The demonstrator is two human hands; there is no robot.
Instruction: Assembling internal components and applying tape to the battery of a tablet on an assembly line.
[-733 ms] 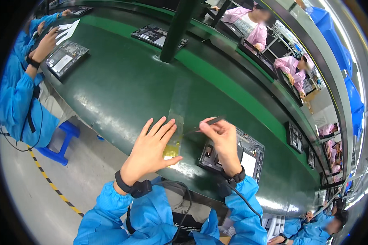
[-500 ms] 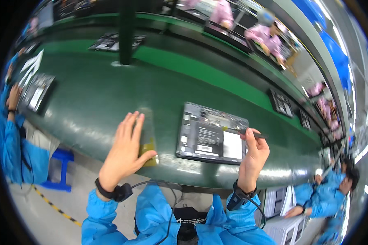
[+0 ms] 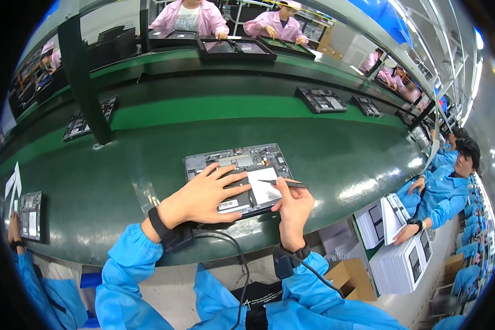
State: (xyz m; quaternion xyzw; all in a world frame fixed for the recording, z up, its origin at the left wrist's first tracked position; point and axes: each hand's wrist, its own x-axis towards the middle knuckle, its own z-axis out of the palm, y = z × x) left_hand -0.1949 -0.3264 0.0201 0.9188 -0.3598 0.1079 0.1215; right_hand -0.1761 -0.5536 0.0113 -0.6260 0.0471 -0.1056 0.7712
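Observation:
An opened tablet-like or laptop device (image 3: 195, 164) lies on the green bench, its circuit boards and battery parts exposed. My left hand (image 3: 203, 195) rests across its left half with the fingers spread, hiding much of the dark battery. Between the thumb and fingers of my right hand (image 3: 295, 212) is a pair of black tweezers (image 3: 294, 184). Their tip points left over the white rectangular panel (image 3: 265, 192); whether it touches cannot be made out. A clear film strip (image 3: 144, 193) with small yellowish pieces lies to the left of the device, beside my left wrist.
Similar opened devices (image 3: 322, 100) sit along the bright green strip at the back. A dark post (image 3: 85, 82) rises at the left. White stacked trays (image 3: 399, 264) and a co-worker in blue (image 3: 445, 187) are at the right. Another person's hand (image 3: 15, 228) is at far left.
My left hand has left the film strip and now lies on the device. The tweezers in my right hand have come over the white panel. The view has shifted.

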